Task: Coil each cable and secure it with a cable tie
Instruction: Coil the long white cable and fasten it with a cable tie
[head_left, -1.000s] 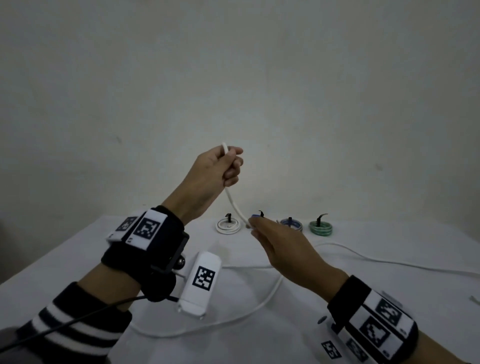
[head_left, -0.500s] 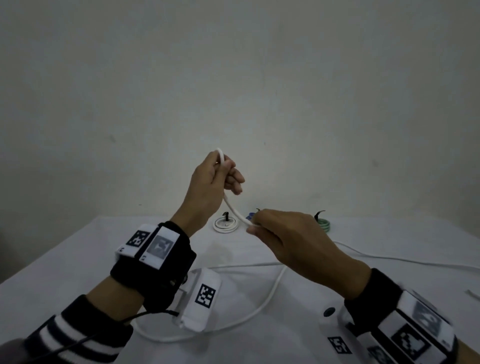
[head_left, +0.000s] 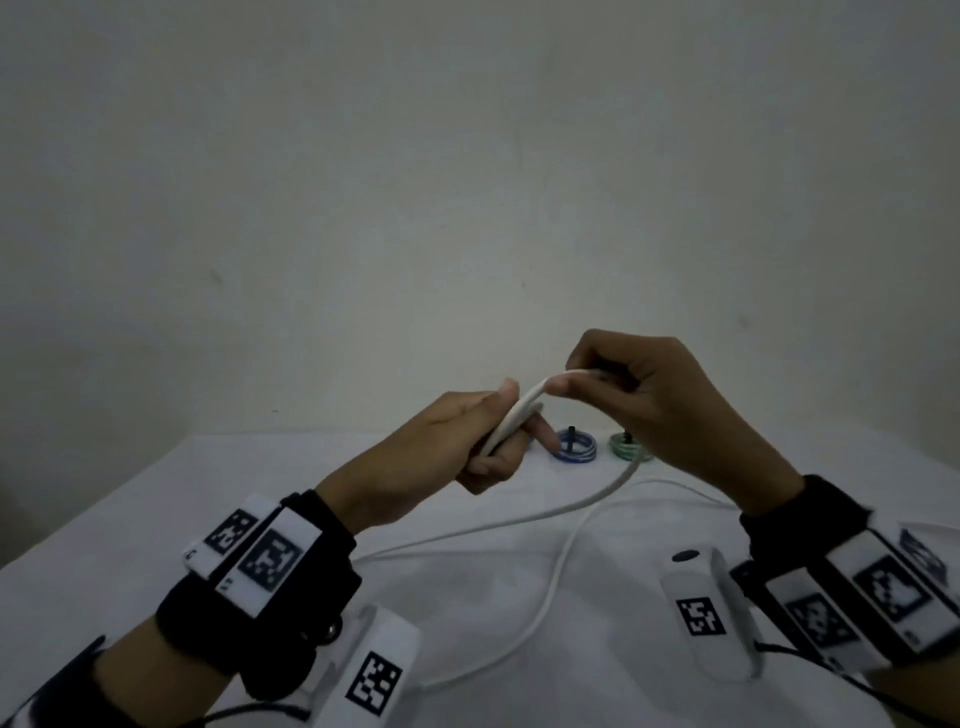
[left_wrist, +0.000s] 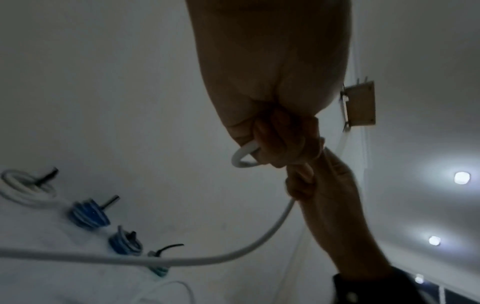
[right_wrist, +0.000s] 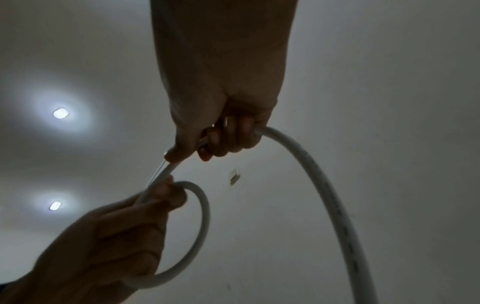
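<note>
So I'm holding the white cable (head_left: 519, 410) up off the desk (head_left: 182, 509) with both hands, and that's on purpose: keeping it in the air lets the slack hang free so it doesn't drag or kink while I wind it. My left hand (head_left: 441, 447) is clenched around the first small loop, which the right wrist view shows curling out below its fingers, so it acts as the anchor that keeps the loop from springing open. My right hand (head_left: 649, 400), just to the right of the left hand and almost touching it, is pinching the cable where it leaves the loop, I'd say to feed the next turn over. Past the right hand the cable drops to the desk and runs back toward me in a long lazy curve, so most of the winding is not done yet. Beyond the left hand, at the far edge of the desk, sit a blue coil (head_left: 574, 448) and a green coil (head_left: 628, 446), each with a dark tie sticking up, parked out of the way. The left wrist view also shows a white coil (left_wrist: 28, 187) in that row. Didn't spot a loose tie anywhere.
</note>
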